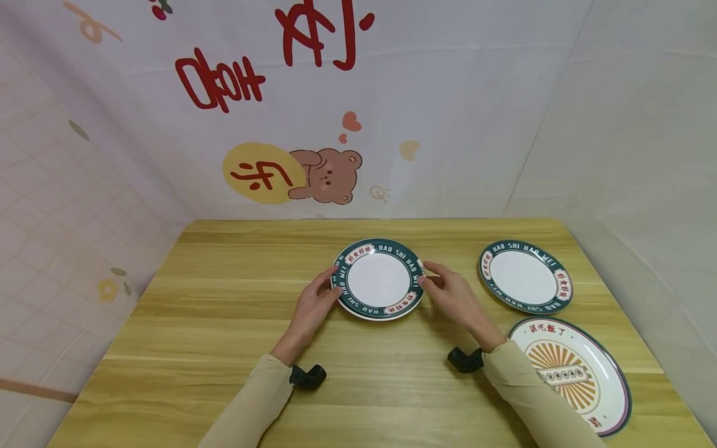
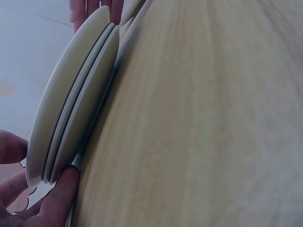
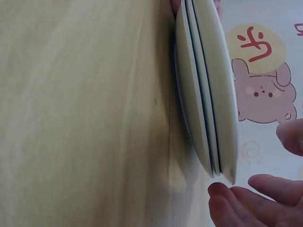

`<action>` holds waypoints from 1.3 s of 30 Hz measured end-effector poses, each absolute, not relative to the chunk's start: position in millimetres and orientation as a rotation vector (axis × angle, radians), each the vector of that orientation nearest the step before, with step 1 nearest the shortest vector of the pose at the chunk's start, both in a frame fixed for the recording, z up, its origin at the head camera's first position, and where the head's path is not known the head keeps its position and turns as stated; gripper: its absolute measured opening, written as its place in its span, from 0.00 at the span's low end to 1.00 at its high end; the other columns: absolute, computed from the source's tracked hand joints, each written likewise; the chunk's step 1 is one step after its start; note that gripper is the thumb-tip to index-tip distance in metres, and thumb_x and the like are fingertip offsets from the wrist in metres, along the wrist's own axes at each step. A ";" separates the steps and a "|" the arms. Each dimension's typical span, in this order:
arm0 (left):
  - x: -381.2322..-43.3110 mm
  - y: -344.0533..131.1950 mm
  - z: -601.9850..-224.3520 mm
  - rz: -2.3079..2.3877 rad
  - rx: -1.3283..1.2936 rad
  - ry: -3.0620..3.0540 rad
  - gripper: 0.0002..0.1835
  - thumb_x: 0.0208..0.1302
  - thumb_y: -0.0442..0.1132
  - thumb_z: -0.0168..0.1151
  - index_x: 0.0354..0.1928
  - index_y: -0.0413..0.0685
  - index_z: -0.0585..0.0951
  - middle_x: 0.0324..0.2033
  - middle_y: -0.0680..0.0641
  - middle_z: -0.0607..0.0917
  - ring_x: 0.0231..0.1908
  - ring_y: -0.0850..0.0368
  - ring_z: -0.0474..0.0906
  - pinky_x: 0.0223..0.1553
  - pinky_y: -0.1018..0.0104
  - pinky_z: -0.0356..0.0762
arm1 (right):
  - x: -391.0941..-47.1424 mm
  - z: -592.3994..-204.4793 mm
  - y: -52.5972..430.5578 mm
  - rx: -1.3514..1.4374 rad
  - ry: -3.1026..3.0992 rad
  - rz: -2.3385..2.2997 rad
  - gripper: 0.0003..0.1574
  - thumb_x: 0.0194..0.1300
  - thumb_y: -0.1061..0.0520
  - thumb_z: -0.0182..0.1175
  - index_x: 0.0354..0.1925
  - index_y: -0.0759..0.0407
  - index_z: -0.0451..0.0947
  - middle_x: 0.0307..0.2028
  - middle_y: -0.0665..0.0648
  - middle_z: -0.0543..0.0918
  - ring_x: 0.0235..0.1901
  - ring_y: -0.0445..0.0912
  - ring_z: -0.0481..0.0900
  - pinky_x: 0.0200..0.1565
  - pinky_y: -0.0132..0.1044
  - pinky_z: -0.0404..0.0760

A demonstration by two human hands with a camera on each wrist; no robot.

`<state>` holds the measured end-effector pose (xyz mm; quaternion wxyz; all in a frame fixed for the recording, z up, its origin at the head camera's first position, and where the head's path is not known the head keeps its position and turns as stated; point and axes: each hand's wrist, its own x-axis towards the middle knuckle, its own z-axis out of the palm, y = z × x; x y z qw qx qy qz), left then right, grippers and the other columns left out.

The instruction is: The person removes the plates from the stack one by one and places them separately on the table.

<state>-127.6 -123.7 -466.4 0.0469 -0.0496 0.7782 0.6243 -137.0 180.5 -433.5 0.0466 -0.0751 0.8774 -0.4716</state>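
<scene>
A stack of three round plates point(image 1: 378, 279) with a white centre and green lettered rim is near the far middle of the table. At its left edge my left hand point(image 1: 313, 304) grips the rims; one finger point(image 2: 61, 196) is tucked beneath the lowest plate. My right hand point(image 1: 455, 295) is beside the right edge. In the right wrist view its fingers point(image 3: 265, 201) lie just off the stack's rims point(image 3: 210, 94), with a small gap, and the thumb is spread away. Whether the stack's underside fully touches the table cannot be told.
Another green-rimmed plate point(image 1: 524, 276) lies at the right on the wooden table point(image 1: 224, 323). Nearer, partly under my right forearm, is a larger white oval plate point(image 1: 607, 379) with an orange ray print. A printed cloth backdrop point(image 1: 459, 124) rises behind the table.
</scene>
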 end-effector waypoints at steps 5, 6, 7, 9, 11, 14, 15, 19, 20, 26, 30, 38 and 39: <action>-127.8 -124.1 -466.5 1.904 -0.159 2.384 0.27 0.75 0.39 0.61 0.74 0.54 0.73 0.72 0.37 0.70 0.66 0.42 0.75 0.66 0.50 0.75 | -138.1 -435.4 179.6 -0.202 2.695 -1.412 0.35 0.79 0.48 0.56 0.74 0.66 0.68 0.65 0.71 0.77 0.60 0.62 0.80 0.60 0.57 0.80; -127.6 -124.1 -466.1 1.904 -0.160 2.384 0.27 0.75 0.39 0.61 0.74 0.54 0.74 0.73 0.38 0.70 0.66 0.42 0.75 0.66 0.50 0.75 | -138.5 -436.0 179.9 -0.200 2.696 -1.411 0.34 0.79 0.49 0.56 0.73 0.66 0.68 0.65 0.71 0.77 0.60 0.62 0.81 0.60 0.57 0.80; -127.8 -124.3 -466.1 1.907 -0.159 2.382 0.27 0.75 0.39 0.61 0.74 0.54 0.74 0.73 0.38 0.70 0.67 0.43 0.74 0.66 0.50 0.75 | -138.8 -436.6 180.3 -0.197 2.700 -1.411 0.34 0.79 0.50 0.56 0.73 0.66 0.68 0.65 0.71 0.77 0.60 0.62 0.81 0.60 0.57 0.80; -127.5 -124.2 -465.4 1.899 -0.161 2.385 0.27 0.75 0.39 0.61 0.74 0.54 0.74 0.74 0.39 0.69 0.68 0.43 0.73 0.67 0.51 0.74 | -139.3 -437.5 180.8 -0.201 2.700 -1.418 0.32 0.79 0.51 0.56 0.73 0.67 0.68 0.65 0.70 0.77 0.60 0.62 0.81 0.60 0.57 0.80; -127.3 -124.1 -464.7 1.898 -0.166 2.379 0.27 0.75 0.40 0.61 0.74 0.55 0.74 0.74 0.40 0.69 0.68 0.44 0.72 0.67 0.52 0.74 | -139.7 -438.5 181.7 -0.212 2.701 -1.427 0.31 0.79 0.53 0.56 0.72 0.68 0.69 0.65 0.70 0.77 0.59 0.63 0.81 0.61 0.56 0.80; -127.1 -124.3 -464.1 1.905 -0.168 2.367 0.26 0.75 0.40 0.60 0.73 0.55 0.74 0.75 0.41 0.69 0.70 0.46 0.71 0.67 0.54 0.74 | -140.1 -439.7 182.8 -0.226 2.692 -1.443 0.31 0.79 0.54 0.56 0.71 0.69 0.70 0.65 0.70 0.78 0.59 0.63 0.81 0.62 0.56 0.79; -127.2 -124.5 -463.9 1.916 -0.167 2.359 0.26 0.75 0.39 0.60 0.73 0.54 0.75 0.75 0.42 0.69 0.70 0.47 0.70 0.66 0.54 0.74 | -140.4 -440.2 183.2 -0.228 2.691 -1.448 0.30 0.78 0.54 0.56 0.71 0.69 0.70 0.64 0.69 0.78 0.59 0.63 0.81 0.62 0.56 0.78; -127.6 -124.7 -464.2 1.957 -0.140 2.335 0.25 0.75 0.37 0.59 0.73 0.50 0.75 0.74 0.41 0.70 0.70 0.46 0.69 0.65 0.54 0.76 | -141.1 -440.8 184.2 -0.237 2.688 -1.457 0.29 0.78 0.54 0.56 0.70 0.68 0.72 0.64 0.69 0.79 0.59 0.63 0.81 0.63 0.56 0.78; -127.8 -124.7 -464.2 1.964 -0.135 2.330 0.25 0.75 0.36 0.58 0.73 0.49 0.75 0.74 0.40 0.70 0.70 0.46 0.69 0.65 0.54 0.76 | -141.3 -440.8 184.4 -0.234 2.690 -1.457 0.28 0.78 0.55 0.56 0.69 0.68 0.73 0.63 0.69 0.79 0.58 0.63 0.81 0.62 0.56 0.78; -128.4 -124.4 -464.0 1.984 -0.144 2.306 0.25 0.76 0.35 0.58 0.72 0.49 0.75 0.73 0.41 0.70 0.70 0.47 0.70 0.64 0.59 0.77 | -142.2 -440.2 185.0 -0.207 2.685 -1.449 0.27 0.78 0.54 0.56 0.68 0.66 0.75 0.63 0.67 0.80 0.59 0.61 0.81 0.61 0.55 0.79; -128.2 -124.1 -464.3 2.013 -0.144 2.274 0.25 0.76 0.34 0.58 0.72 0.48 0.75 0.73 0.40 0.71 0.67 0.47 0.73 0.61 0.61 0.79 | -142.1 -439.0 185.4 -0.193 2.664 -1.441 0.28 0.78 0.54 0.56 0.69 0.65 0.75 0.64 0.66 0.80 0.60 0.61 0.80 0.62 0.56 0.78; -127.8 -123.7 -462.9 2.007 -0.160 2.271 0.25 0.75 0.34 0.58 0.71 0.49 0.77 0.72 0.40 0.72 0.64 0.48 0.75 0.58 0.61 0.82 | -144.2 -436.6 186.8 -0.161 2.654 -1.422 0.27 0.77 0.53 0.58 0.68 0.64 0.76 0.62 0.64 0.82 0.59 0.59 0.80 0.62 0.55 0.78; -127.8 -123.5 -462.9 2.004 -0.172 2.271 0.25 0.74 0.34 0.58 0.71 0.50 0.77 0.71 0.41 0.73 0.63 0.49 0.75 0.58 0.62 0.82 | -144.5 -436.4 186.9 -0.159 2.657 -1.417 0.27 0.77 0.53 0.58 0.67 0.64 0.77 0.61 0.64 0.82 0.58 0.59 0.80 0.62 0.54 0.78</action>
